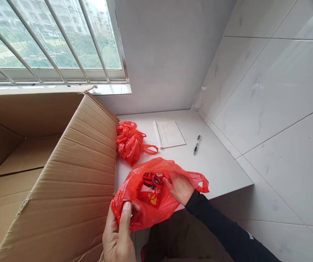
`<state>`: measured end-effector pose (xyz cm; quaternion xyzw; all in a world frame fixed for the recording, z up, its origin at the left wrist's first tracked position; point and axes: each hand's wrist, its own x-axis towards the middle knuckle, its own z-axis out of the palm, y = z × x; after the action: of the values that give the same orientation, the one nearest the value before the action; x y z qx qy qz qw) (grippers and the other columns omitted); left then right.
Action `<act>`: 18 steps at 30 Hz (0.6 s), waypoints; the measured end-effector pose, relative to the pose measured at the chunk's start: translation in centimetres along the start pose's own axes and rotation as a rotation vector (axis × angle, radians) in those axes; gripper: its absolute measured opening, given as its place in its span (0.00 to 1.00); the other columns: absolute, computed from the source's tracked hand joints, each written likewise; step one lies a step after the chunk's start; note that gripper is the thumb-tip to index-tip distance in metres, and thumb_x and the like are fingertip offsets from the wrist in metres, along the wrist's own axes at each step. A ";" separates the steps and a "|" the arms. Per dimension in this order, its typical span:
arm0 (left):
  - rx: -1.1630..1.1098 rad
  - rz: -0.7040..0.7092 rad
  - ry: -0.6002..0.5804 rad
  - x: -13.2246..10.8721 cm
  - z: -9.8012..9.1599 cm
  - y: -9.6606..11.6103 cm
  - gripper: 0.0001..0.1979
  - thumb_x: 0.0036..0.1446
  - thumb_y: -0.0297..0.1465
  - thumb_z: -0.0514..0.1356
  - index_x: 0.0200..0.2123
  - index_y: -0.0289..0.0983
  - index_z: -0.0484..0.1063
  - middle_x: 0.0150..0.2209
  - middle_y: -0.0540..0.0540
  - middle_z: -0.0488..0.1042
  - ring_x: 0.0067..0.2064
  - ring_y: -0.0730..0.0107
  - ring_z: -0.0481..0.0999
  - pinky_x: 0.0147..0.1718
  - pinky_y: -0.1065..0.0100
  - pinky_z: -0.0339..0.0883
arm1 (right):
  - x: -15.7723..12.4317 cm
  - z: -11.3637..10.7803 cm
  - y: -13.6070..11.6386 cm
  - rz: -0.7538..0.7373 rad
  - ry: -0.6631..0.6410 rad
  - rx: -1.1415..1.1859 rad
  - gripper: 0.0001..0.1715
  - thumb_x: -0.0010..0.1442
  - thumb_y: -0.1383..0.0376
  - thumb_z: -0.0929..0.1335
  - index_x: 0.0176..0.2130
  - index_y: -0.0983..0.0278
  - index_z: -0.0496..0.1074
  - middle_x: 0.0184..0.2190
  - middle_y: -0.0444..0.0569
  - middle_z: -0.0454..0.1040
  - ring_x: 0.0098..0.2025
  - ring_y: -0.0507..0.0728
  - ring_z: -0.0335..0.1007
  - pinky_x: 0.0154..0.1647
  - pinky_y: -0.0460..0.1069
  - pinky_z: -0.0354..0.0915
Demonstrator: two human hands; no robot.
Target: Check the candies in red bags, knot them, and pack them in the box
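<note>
A red plastic bag point(170, 207) is held with its mouth spread toward me over the table's front edge. Inside it lie several small red packets point(152, 194), one with yellow print. My left hand point(121, 229) is closed on the bag's near left rim, thumb on top. At the right side of the mouth, my right hand point(182, 187) is closed on the plastic, its fingers partly hidden by the bag. One loop handle point(202, 183) sticks out beyond that hand. Behind, a second red plastic bag point(130, 143) rests crumpled against a cardboard box, its contents hidden.
The open cardboard box point(63, 174) stands tall along the left, under a barred window point(63, 40). On the white table point(213, 167) lie a notepad point(171, 134) and a black pen point(197, 145). A clear bottle point(197, 103) stands in the far corner by the tiled wall point(268, 120).
</note>
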<state>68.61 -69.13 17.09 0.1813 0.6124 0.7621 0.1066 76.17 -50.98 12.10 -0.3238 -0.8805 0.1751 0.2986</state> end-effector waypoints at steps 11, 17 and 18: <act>0.013 0.000 0.004 -0.1 0.0 0.1 0.29 0.52 0.48 0.67 0.53 0.39 0.77 0.45 0.45 0.81 0.55 0.51 0.75 0.54 0.59 0.70 | -0.3 0.0 -0.6 -0.027 -0.112 0.057 0.13 0.67 0.62 0.62 0.46 0.60 0.73 0.41 0.49 0.80 0.42 0.60 0.76 0.41 0.50 0.63; 0.008 -0.001 0.005 -0.1 0.0 -0.1 0.28 0.53 0.48 0.67 0.53 0.40 0.77 0.46 0.45 0.81 0.54 0.52 0.76 0.53 0.61 0.70 | -0.5 -0.2 -0.8 -0.037 -0.145 0.093 0.11 0.66 0.63 0.63 0.45 0.60 0.73 0.42 0.49 0.79 0.41 0.58 0.74 0.39 0.49 0.61; 0.011 -0.005 0.008 -0.1 0.0 -0.1 0.29 0.53 0.48 0.67 0.54 0.40 0.77 0.46 0.45 0.81 0.54 0.52 0.76 0.53 0.61 0.70 | -0.5 -0.2 -0.9 -0.041 -0.147 0.098 0.11 0.66 0.63 0.63 0.45 0.60 0.73 0.43 0.49 0.78 0.41 0.58 0.74 0.39 0.49 0.61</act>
<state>68.66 -69.15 16.97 0.1774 0.6175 0.7591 0.1051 76.24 -51.95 12.47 -0.2769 -0.8969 0.2352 0.2521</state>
